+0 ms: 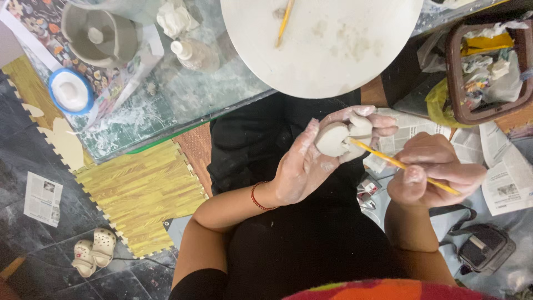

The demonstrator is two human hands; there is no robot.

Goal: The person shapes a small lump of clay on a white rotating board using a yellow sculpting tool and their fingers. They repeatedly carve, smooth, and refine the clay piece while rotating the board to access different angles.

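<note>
My left hand (311, 161), smeared with pale clay and with a red cord at the wrist, is closed around a small grey clay piece (333, 139) held above my lap. My right hand (433, 172) grips a thin yellow stick tool (400, 164) whose tip touches the clay piece at its right side. Both hands hover over my black-clothed lap, just below the edge of a round white board (333, 61).
The round white board carries a second yellow stick (285, 22). A clay-smeared glass table (166, 105) holds a grey pot (100, 36), a blue-rimmed dish (70, 91) and a small bottle (191, 54). A brown bin of scraps (488, 69) stands right. Newspaper, yellow foam mats and small shoes (94, 251) lie on the floor.
</note>
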